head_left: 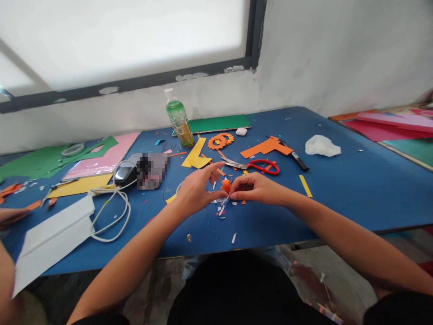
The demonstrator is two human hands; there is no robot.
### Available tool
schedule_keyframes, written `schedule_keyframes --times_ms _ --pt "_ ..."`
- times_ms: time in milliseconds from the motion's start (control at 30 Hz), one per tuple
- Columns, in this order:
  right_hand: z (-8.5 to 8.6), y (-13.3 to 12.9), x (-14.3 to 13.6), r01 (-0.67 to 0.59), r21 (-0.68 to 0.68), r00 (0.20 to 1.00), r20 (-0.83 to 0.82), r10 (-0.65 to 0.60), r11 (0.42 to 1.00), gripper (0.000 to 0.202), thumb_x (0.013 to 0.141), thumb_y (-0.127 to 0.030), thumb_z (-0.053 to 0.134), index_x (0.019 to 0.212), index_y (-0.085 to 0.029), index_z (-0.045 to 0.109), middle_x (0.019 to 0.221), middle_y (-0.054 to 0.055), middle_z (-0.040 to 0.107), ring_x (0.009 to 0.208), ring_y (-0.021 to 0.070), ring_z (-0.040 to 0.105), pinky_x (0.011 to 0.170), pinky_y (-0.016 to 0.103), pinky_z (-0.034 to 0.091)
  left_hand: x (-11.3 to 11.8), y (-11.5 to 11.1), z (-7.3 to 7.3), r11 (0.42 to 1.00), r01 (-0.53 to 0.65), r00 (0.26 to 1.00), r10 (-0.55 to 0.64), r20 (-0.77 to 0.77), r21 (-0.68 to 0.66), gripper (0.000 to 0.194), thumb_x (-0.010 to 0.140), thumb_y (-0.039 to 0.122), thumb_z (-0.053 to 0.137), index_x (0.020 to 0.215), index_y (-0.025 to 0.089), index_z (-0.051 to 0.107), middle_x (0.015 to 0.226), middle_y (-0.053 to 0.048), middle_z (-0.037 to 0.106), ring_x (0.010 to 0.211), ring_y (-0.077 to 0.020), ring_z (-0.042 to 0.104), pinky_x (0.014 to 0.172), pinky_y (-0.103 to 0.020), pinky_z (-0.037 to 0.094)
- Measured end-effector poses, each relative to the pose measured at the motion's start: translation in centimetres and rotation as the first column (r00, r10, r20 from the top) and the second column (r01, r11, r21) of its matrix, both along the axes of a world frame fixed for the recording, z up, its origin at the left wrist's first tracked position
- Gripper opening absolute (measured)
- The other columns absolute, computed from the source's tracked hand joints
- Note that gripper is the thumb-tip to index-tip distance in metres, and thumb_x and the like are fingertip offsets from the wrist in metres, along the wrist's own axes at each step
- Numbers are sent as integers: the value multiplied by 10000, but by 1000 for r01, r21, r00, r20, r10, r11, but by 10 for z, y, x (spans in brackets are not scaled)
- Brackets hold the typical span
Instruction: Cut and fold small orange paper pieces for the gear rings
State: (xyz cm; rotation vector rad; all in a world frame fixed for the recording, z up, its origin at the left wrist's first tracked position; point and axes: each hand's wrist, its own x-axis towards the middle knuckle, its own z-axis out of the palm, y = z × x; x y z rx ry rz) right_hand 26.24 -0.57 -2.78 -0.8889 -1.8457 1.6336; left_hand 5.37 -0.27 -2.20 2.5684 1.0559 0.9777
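Note:
Over the blue table, my left hand has its thumb and index finger spread apart, the thumb tip almost meeting the other hand's fingertips. My right hand is closed in a pinch at a small folded orange paper piece, which sits between the two hands. Part of that piece is hidden by the fingers. Just below the fingertips lie thin white paper scraps. Beyond the hands, red-handled scissors lie with slightly parted blades. Behind them are orange scalloped paper rings and a yellow paper offcut.
A green-labelled bottle stands near the wall. Right of the scissors are an orange paper offcut, a black marker and crumpled white film. A white cable loops at left beside folded white paper. Another person's hand is far left.

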Motion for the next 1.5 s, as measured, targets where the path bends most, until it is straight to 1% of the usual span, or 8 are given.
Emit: schedule_keyframes --times_ms 133,300,400,500,667,867,1067,1500 --pt "2 -2 -1 74 55 996 -56 -71 996 180 709 -323 677 742 -156 621 698 -8 603 615 84 538 562 214 421 1 3 -1 999 -35 999 35 19 -4 576 725 285 696 1233 218 432 844 -1 606 721 -119 565 708 -268 470" --pt "4 -2 1 257 258 966 -96 -240 931 187 729 -347 657 786 -170 649 702 6 631 615 99 535 551 226 415 6 -1 4 968 89 948 -10 317 -234 359 825 258 565 1163 164 488 861 -46 652 747 -117 617 721 -260 499" --pt "2 1 2 308 339 951 -112 -287 889 207 745 -370 640 813 -176 659 724 14 642 625 106 536 556 233 419 8 -5 8 935 113 925 25 379 -336 330 826 287 561 1126 153 525 886 -65 666 765 -126 628 701 -256 507" --pt "1 2 3 309 364 951 -101 -293 879 241 746 -400 635 836 -178 664 725 15 641 617 107 530 549 235 418 9 -5 7 943 58 919 77 386 -326 344 763 267 640 1080 156 562 845 -46 673 739 -119 623 674 -241 505" --pt "1 0 3 293 381 954 -57 -294 877 263 759 -428 617 853 -186 659 757 23 637 654 118 545 584 249 444 9 0 1 959 -6 917 118 382 -282 294 752 235 644 1035 171 596 780 -15 663 694 -102 604 654 -233 501" --pt "-1 1 3 427 456 893 -77 -443 781 427 725 -399 665 1086 -193 566 805 16 605 633 115 542 597 262 464 9 -1 -1 978 -38 943 103 315 -206 273 774 224 628 1041 184 590 783 -7 664 687 -97 595 663 -225 490" --pt "3 -3 0 278 549 945 -7 -327 789 194 780 -358 611 766 -167 635 699 23 613 619 119 539 588 258 444 13 -5 -1 977 -12 973 60 221 -211 253 784 226 622 1025 170 572 801 -14 685 737 -114 642 693 -224 508" --pt "3 -2 -1 236 564 949 42 -313 791 192 803 -352 577 764 -171 626 686 19 615 605 115 531 578 256 430 15 -7 0 971 -4 974 58 219 -239 261 774 215 626 1024 179 563 814 -18 700 767 -132 657 703 -244 516"
